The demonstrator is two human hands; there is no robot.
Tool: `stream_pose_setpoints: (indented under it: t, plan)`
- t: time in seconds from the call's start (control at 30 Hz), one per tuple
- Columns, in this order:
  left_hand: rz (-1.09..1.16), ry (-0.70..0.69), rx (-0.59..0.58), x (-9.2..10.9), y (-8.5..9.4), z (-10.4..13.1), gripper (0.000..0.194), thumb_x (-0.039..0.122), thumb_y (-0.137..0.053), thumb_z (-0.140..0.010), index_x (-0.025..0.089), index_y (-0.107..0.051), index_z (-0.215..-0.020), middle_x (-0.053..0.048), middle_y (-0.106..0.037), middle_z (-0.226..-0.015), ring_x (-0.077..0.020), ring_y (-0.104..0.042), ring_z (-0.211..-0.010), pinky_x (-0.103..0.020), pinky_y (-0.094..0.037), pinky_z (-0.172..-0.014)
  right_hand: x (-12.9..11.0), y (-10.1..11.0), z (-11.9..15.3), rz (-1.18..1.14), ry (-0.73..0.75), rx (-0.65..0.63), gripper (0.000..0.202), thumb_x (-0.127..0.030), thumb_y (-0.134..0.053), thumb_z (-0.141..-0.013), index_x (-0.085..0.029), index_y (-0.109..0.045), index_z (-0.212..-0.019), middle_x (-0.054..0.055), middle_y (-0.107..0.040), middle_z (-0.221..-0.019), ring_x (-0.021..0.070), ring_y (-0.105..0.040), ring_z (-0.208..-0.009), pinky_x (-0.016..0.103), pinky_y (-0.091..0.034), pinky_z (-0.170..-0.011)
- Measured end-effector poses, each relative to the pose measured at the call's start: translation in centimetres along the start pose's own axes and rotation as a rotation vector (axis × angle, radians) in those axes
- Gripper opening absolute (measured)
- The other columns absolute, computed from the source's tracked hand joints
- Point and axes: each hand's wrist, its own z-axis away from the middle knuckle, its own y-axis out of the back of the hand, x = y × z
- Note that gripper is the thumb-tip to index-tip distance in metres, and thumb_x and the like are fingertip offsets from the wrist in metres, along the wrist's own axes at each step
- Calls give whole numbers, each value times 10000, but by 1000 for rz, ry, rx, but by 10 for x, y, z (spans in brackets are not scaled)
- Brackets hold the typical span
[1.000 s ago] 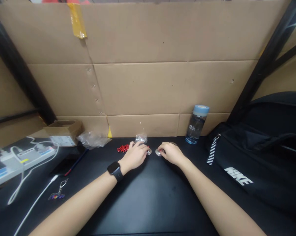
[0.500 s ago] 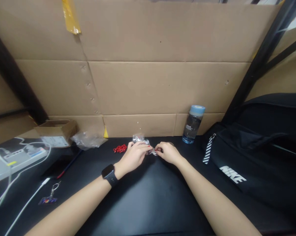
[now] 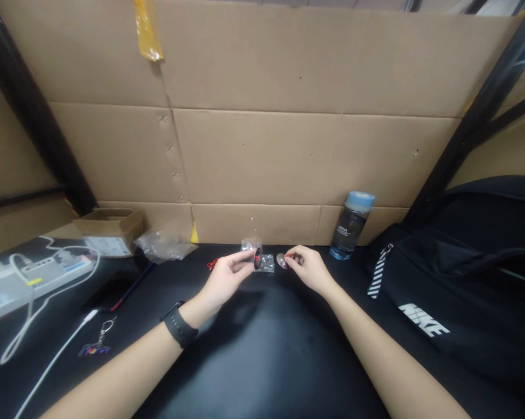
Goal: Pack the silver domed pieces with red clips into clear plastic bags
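Note:
My left hand (image 3: 228,278) pinches a small round piece (image 3: 258,258) with a dark rim and some red on it, tilted nearly on edge between thumb and fingers. A thin silvery disc (image 3: 281,261) is held by its right edge in the closed fingers of my right hand (image 3: 307,267). The two pieces are apart. Between and behind the hands lies a small clear plastic bag (image 3: 267,264), and more crinkled clear plastic (image 3: 250,244) rests against the cardboard. A red cord (image 3: 212,264) is partly covered by my left hand.
A blue-capped bottle (image 3: 352,226) and a black bag (image 3: 463,279) stand at the right. At the left are a power strip (image 3: 44,276), a cardboard box (image 3: 110,230), loose clear plastic (image 3: 164,247), a phone (image 3: 109,292) and a keychain (image 3: 97,346). Cardboard (image 3: 254,157) walls the back.
My hands have parted: the left has moved away from the right, turning the round piece on edge. The silvery disc stays in my right hand. The whole view has shifted slightly.

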Motion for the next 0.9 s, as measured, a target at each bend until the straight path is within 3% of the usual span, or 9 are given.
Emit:
stream_pose_setpoints:
  t: [0.13, 0.3, 0.5, 0.7, 0.9]
  plan:
    - [108, 50, 13, -4, 1, 9, 480, 368, -802, -846, 195, -719, -1286, -103, -688, -1346, -306, -630, -1276, -484, -415, -1181, -34, -2, 8, -240, 56, 118, 142, -314, -622, -956, -205, -699, -906, 53, -693, -889, 170, -619, -726, 283, -478, -632]
    - [215, 70, -64, 0, -5, 20, 438, 343, -787, -871, 198, -728, -1280, -108, -692, -1340, -306, -633, -1267, -469, -439, -1162, -66, -17, 21, -384, 126, 285, 103, -277, -632, -970, -216, -707, -936, 56, -655, -971, 172, -618, -821, 308, -507, -730]
    - [259, 117, -98, 5, -13, 27, 452, 275, -801, -854, 195, -723, -1292, -117, -708, -1311, -298, -659, -1219, -467, -453, -1139, -70, -35, 26, -428, 184, 122, 66, -250, -683, -937, -230, -743, -959, 62, -672, -1020, 197, -643, -933, 313, -515, -750]
    - [335, 163, -110, 10, -11, 28, 399, 345, -746, -913, 170, -734, -1272, -133, -732, -1256, -266, -705, -1136, -443, -472, -1121, -68, -29, 24, -379, 176, 128, 75, -238, -674, -939, -227, -745, -959, 73, -685, -1061, 204, -664, -952, 312, -529, -738]
    - [136, 71, -111, 5, -8, 25, 432, 361, -741, -909, 164, -717, -1292, -117, -710, -1306, -276, -690, -1174, -432, -496, -1106, -67, -24, 24, -341, 223, 57, 97, -207, -641, -956, -229, -730, -987, 74, -693, -1100, 198, -674, -984, 297, -547, -747]
